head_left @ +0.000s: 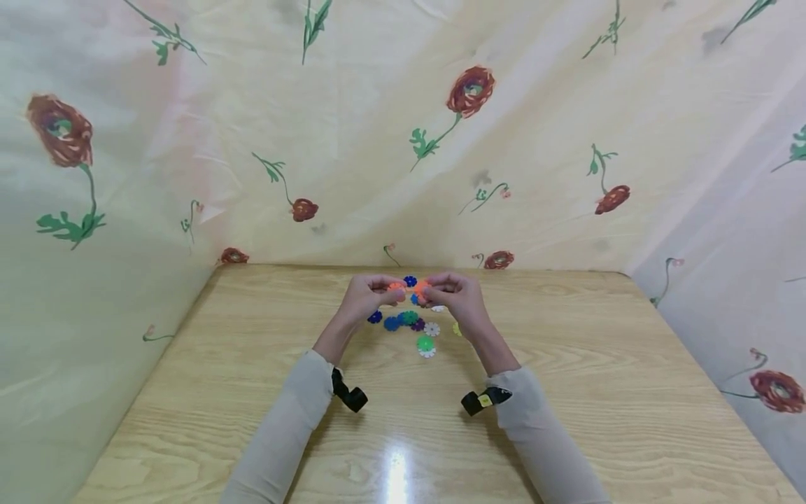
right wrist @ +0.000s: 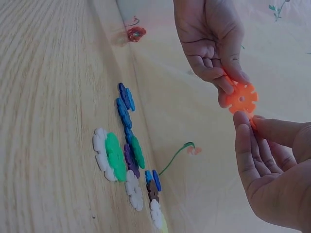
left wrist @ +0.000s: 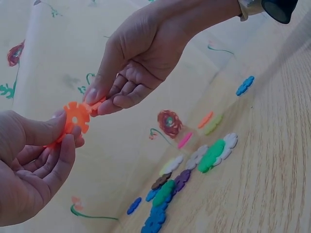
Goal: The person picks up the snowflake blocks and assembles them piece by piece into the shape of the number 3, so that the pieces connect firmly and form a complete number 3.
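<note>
Above the table, my left hand [head_left: 366, 297] pinches an orange notched plastic interlocking disc [left wrist: 77, 118] between thumb and fingers. Facing it, my right hand [head_left: 462, 299] pinches another orange interlocking disc [left wrist: 95, 105], mostly covered by the fingertips. The two orange pieces touch in the wrist views; whether their slots are engaged cannot be made out. Below the hands lie loose discs: a light green disc [head_left: 425, 343] overlapping a white disc [head_left: 427, 353], a dark green disc [right wrist: 138, 152], a purple disc [left wrist: 181, 180] and a brown disc [right wrist: 153, 191].
Several blue discs [head_left: 392, 323] lie on the wooden table [head_left: 252, 392] in a loose cluster. A yellow disc [head_left: 457, 328] sits near the right forearm. Flower-printed cloth [head_left: 365, 140] rises behind the table's far edge and along both sides.
</note>
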### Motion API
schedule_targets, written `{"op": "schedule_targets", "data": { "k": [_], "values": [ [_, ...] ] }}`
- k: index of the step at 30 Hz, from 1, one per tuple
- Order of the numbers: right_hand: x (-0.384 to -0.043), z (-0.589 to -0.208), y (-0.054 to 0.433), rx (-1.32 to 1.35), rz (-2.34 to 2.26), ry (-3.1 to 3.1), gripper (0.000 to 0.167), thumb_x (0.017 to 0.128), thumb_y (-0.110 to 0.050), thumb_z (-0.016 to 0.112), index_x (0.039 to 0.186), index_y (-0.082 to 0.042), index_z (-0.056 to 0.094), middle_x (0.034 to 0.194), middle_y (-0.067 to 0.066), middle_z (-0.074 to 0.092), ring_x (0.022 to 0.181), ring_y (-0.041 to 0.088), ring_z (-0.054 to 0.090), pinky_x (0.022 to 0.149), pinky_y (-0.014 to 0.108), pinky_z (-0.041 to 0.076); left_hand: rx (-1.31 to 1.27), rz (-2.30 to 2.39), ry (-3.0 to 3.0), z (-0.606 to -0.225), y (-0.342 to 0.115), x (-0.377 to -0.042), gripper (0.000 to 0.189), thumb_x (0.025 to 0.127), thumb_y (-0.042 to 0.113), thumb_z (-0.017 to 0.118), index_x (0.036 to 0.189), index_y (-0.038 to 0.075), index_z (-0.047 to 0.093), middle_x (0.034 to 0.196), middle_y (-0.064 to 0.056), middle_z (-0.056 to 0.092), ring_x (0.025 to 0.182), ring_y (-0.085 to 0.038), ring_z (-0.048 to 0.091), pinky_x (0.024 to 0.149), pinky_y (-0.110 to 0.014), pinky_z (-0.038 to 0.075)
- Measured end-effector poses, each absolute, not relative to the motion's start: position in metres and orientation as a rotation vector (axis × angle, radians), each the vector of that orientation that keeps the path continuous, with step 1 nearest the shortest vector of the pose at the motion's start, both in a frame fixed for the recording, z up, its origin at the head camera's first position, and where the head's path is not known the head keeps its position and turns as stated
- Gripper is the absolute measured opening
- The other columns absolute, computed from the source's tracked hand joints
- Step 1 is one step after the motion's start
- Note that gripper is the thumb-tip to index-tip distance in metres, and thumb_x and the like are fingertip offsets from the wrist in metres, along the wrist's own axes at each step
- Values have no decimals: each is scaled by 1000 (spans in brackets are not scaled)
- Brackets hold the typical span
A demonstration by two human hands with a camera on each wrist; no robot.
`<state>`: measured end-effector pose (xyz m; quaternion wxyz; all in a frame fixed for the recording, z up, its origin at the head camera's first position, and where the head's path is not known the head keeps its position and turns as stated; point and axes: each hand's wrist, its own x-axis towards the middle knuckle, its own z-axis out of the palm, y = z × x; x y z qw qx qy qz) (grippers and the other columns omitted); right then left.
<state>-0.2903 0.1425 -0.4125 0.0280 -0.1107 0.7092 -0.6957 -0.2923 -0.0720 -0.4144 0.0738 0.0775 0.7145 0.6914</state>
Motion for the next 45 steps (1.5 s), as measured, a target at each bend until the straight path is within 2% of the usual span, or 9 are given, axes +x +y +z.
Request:
{"op": "schedule_targets", "data": {
  "k": [14,17,19,23,26,28,33,37,45],
  "values": [
    [-290,-411,143,-343,-2129,2142,28,96,-1,69,118,15,63,84,-5,76,76,13,74,80,33,64,244,2068,2113,-415,-74,-293,20,94,9,73,111,-2,75,87,-1,77,76,-13,71,101,-59,54],
    [-290,-409,143,-335,-2114,2163,29,96,-3,69,119,14,63,84,-5,75,78,16,75,83,37,64,244,2071,2102,-415,-73,-294,21,95,9,73,112,-2,75,88,-1,76,81,-17,72,103,-59,52],
    [-291,-406,143,-324,-2102,2183,29,96,-4,69,118,12,64,85,-4,75,79,17,75,83,36,64,252,2067,2090,-413,-73,-294,22,96,10,72,115,-1,74,94,-4,77,89,-25,73,106,-58,51],
    [-294,-402,142,-303,-2084,2205,28,96,-6,70,119,10,64,85,-5,73,81,18,74,80,27,63,369,2036,2032,-410,-73,-294,30,99,10,66,127,-1,68,122,-15,70,110,-39,68,110,-57,48],
    [-296,-401,143,-304,-2083,2206,29,96,-6,69,119,10,64,86,-5,73,83,21,74,78,24,62,514,1991,1994,-411,-74,-296,35,102,8,61,136,-3,60,139,-20,60,116,-38,65,107,-51,52],
    [-296,-402,144,-313,-2074,2216,29,96,-7,70,119,10,65,87,-4,72,84,22,73,78,26,63,589,1967,1980,-412,-75,-297,38,103,8,59,139,-4,57,143,-21,56,119,-39,63,103,-44,56],
    [-295,-405,146,-331,-2030,2254,29,97,-12,71,119,7,67,92,-1,71,82,21,74,86,40,63,616,1939,1992,-415,-74,-298,38,103,13,60,138,0,59,138,-20,60,125,-50,56,99,-40,58],
    [-293,-405,146,-334,-2015,2272,29,96,-13,71,119,5,68,91,1,71,83,24,75,89,50,62,604,1921,2038,-418,-71,-299,36,102,15,62,136,3,61,130,-18,65,119,-50,58,92,-38,59],
    [-293,-407,142,-329,-1994,2293,27,95,-14,74,114,3,69,86,-2,74,77,16,73,85,50,63,583,1899,2083,-417,-71,-297,34,104,15,59,135,2,61,118,-14,66,104,-31,60,89,-37,59]
  ]
}}
